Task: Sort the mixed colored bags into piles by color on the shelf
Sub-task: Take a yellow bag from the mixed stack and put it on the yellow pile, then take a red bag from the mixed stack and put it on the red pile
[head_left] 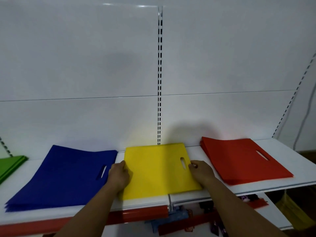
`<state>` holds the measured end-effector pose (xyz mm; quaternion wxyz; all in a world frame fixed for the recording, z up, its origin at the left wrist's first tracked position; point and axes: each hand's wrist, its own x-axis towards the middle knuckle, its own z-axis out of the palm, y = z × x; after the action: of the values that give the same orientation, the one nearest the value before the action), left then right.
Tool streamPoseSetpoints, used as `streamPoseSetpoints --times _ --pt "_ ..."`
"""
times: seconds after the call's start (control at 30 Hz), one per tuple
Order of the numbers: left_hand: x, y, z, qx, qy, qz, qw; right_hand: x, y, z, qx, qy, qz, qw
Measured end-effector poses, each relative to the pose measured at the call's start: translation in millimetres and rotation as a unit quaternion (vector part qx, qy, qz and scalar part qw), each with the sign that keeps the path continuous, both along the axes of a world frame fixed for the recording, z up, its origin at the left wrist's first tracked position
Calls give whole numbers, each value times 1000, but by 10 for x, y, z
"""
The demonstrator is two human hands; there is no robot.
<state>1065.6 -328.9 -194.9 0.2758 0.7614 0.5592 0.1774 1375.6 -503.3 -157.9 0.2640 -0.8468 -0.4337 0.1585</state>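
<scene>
Gripping flat yellow fabric bag (157,175) on white shelf (287,151) by both edges, left hand (119,176), right hand (202,172), fingers (195,163) curled.

Four piles of bags sit in a row on our shelf (282,149), against the back panel (85,65).
From our left we have the far-left pile (10,164), the second pile (65,175), the middle pile (157,170) before the slotted upright (159,82), then the right pile (239,159). Our left hand (118,175) grips the middle pile's left edge and our right hand (201,171) grips its right edge.
</scene>
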Motion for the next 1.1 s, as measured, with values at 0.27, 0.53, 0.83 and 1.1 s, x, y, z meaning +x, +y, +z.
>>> streamPoseSetpoints --times 0.27,0.53,0.83,1.1 --pt "167 -92 639 -29 104 -44 993 -81 81 480 -117 -55 40 991" --pt "-684 -109 1920 173 24 -49 983 -862 626 1336 97 -50 117 987" --pt "-3276 -308 2115 186 128 130 965 -3112 1342 1503 113 -43 293 948" --pt "-5833 -873 1990 155 157 274 936 -5772 1678 1587 126 -72 439 887"
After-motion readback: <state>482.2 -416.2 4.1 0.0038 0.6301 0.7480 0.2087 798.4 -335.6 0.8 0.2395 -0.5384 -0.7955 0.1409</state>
